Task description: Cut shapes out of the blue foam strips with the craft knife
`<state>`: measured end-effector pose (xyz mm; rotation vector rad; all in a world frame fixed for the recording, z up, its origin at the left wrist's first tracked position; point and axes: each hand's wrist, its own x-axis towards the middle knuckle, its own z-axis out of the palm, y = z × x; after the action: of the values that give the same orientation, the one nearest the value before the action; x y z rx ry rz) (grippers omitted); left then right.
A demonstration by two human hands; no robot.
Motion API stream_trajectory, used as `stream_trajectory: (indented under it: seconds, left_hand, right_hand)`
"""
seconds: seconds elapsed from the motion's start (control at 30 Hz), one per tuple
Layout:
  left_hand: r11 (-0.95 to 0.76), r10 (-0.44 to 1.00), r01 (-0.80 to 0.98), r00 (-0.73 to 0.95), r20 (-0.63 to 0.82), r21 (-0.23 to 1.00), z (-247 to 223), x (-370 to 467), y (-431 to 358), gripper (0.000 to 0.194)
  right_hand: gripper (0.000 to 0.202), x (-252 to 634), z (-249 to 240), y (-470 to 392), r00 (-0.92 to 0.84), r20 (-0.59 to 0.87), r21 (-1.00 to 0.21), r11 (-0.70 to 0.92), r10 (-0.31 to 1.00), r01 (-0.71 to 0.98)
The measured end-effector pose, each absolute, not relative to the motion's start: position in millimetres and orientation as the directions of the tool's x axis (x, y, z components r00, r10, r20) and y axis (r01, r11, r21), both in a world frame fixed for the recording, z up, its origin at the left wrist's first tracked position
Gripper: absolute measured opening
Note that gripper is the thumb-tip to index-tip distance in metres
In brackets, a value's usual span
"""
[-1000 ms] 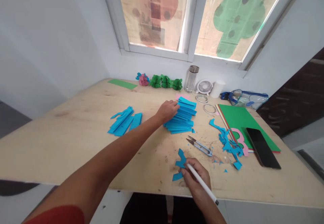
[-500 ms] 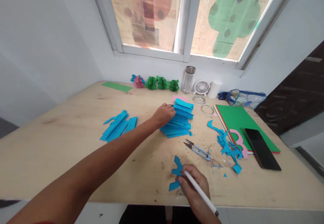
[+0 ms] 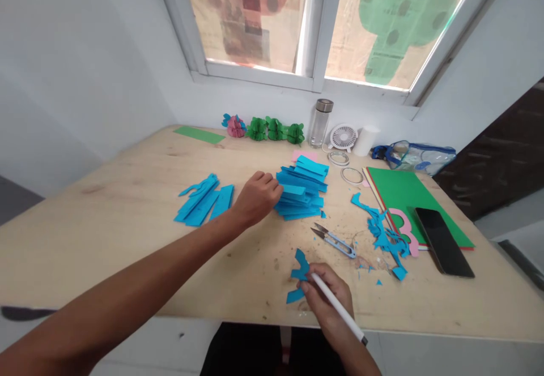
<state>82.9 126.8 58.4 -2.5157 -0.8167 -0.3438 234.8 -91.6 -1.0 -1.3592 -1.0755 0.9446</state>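
Observation:
My left hand (image 3: 258,197) is closed at the left side of a stack of folded blue paper strips (image 3: 304,210). Its fingertips pinch the end of one blue paper strip (image 3: 293,191) that juts from the pile. Close to the table's front edge, my right hand (image 3: 329,297) is closed around a white pen (image 3: 338,306) and a curvy blue paper cutout (image 3: 301,265). The pen slants down to the right, its dark end at the bottom. Between the stack and my right hand lie small thread snips (image 3: 334,241), blades pointing left.
More blue folded pieces (image 3: 198,203) lie left. Blue scraps (image 3: 385,237), a green paper stack (image 3: 408,186), a pink paper shape (image 3: 403,230) and a phone (image 3: 442,243) are right. Along the wall stand green paper crafts (image 3: 274,129), a bottle (image 3: 320,124) and a fan (image 3: 343,137).
My left hand has moved slightly left and away from the stack, drawing a blue strip out toward it. My right hand keeps the pen and cutout. The view has shifted a little.

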Motion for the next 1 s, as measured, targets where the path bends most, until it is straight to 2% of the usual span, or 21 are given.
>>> stream_trajectory:
  seconds: [0.13,0.2,0.3,0.4,0.43,0.5,0.7,0.8,0.9,0.97,1.0]
  left_hand:
    - [-0.647,0.580,0.688,0.724,0.374,-0.329,62,64,95,0.021]
    - [-0.591,0.687,0.756,0.654,0.317,-0.281,64,59,74,0.019]
    - [-0.555,0.809,0.820,0.571,0.140,-0.141,67,53,44,0.017]
    - [-0.598,0.801,0.801,0.598,0.031,0.024,65,45,27,0.023]
    - [-0.605,0.794,0.787,0.608,0.017,0.124,64,42,26,0.023]
    - [-0.584,0.804,0.774,0.592,0.045,0.244,58,33,28,0.023]
    - [-0.572,0.795,0.762,0.606,-0.022,0.303,37,24,28,0.033]
    - [-0.569,0.775,0.707,0.632,-0.012,0.421,33,31,14,0.033]
    - [-0.565,0.741,0.590,0.671,0.040,0.577,29,35,4,0.033]
    - [-0.566,0.759,0.561,0.641,0.115,0.604,23,34,5,0.035]
    - [-0.584,0.767,0.569,0.619,0.167,0.579,20,33,7,0.035]
  right_hand:
    - [0.020,235,-1,-92,0.270,0.025,-0.998,0.010,0.963,0.058]
    - [0.020,236,0,-92,0.279,0.015,-0.998,-0.003,0.960,0.064]
    - [0.020,236,2,-92,0.316,-0.010,-0.996,-0.036,0.949,0.077]
    - [0.021,236,5,-92,0.340,-0.025,-0.996,-0.051,0.940,0.068]
    - [0.021,236,6,-92,0.344,-0.028,-0.996,-0.054,0.939,0.067]
    - [0.021,236,8,-92,0.342,-0.019,-0.996,-0.048,0.940,0.077]
    - [0.021,235,12,-91,0.365,0.018,-0.994,-0.024,0.931,0.110]
    - [0.020,234,12,-90,0.385,0.016,-0.996,-0.018,0.923,0.084]
    - [0.020,232,11,-87,0.407,0.014,-0.998,-0.012,0.913,0.059]
    - [0.020,231,10,-84,0.417,0.010,-0.999,-0.012,0.909,0.051]
    - [0.020,230,10,-83,0.420,0.005,-0.998,-0.019,0.907,0.053]
